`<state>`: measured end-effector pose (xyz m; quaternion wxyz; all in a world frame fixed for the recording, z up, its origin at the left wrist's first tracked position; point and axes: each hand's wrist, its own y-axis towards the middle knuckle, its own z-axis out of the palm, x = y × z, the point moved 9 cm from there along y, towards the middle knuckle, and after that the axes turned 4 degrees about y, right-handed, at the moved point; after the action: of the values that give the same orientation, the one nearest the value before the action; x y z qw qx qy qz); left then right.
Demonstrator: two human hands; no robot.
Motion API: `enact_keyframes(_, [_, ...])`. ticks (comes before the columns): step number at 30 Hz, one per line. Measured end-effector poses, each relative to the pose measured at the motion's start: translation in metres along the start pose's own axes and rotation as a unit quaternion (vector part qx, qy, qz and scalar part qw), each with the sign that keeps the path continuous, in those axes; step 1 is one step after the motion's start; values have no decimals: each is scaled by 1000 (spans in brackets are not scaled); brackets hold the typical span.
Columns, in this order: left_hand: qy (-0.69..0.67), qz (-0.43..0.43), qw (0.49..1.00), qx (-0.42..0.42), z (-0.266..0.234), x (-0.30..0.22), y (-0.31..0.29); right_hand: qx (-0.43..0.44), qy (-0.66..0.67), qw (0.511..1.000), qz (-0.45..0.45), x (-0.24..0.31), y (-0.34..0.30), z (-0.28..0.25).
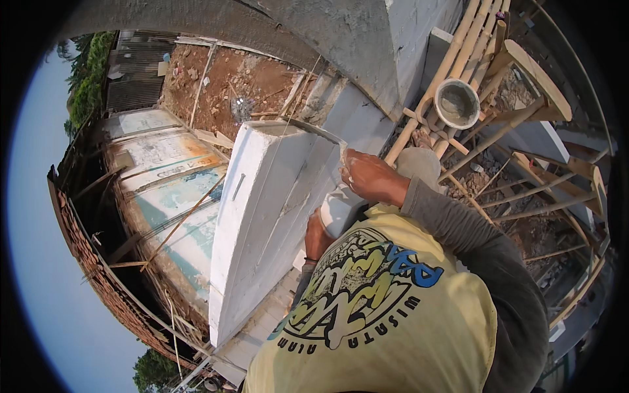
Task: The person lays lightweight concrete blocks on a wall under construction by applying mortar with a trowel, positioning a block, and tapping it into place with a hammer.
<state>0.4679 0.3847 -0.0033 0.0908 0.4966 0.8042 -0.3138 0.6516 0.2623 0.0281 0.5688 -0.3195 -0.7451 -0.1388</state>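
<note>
My right hand [372, 177] is closed around the end of a mortar-smeared trowel [321, 133]. Its thin, flat blade reaches left along the top edge of a white block wall [255, 216]. Below it and closer to my body, my left hand [318, 234] curls against the side of a white rounded container [342, 211]. The container sits between my two hands, against the front of my yellow shirt. Its inside and most of the left fingers are hidden.
Bamboo poles [452, 65] run along the right, with a bucket of grey mortar [457, 103] on them. Timber and bamboo scaffolding [544, 177] stands beyond. Left of the wall lie a lower painted surface [170, 177], a tiled roof edge [98, 262] and reddish soil [242, 78].
</note>
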Motion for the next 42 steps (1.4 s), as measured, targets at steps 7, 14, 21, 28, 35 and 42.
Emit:
enact_keyframes(7, [-10, 25, 999, -24, -3, -7, 9, -6, 22, 1000, 15, -21, 2, 8])
enact_keyframes(14, [-74, 28, 997, -11, -8, -11, 18, -24, 33, 999, -1, 24, -2, -24])
enact_keyframes(21, [-40, 124, 990, -59, -31, -58, 14, -2, 47, 996, -72, 56, -16, -27])
enact_keyframes(28, [-129, 39, 990, -41, -3, 4, 8, -3, 39, 995, -86, 70, -23, -23])
enact_keyframes(35, [-97, 77, 992, -21, 10, 21, 9, -25, -70, 997, 12, -29, 20, 6])
enact_keyframes(42, [27, 43, 997, -54, -1, 21, 0, -94, -89, 988, 84, -9, 31, -50])
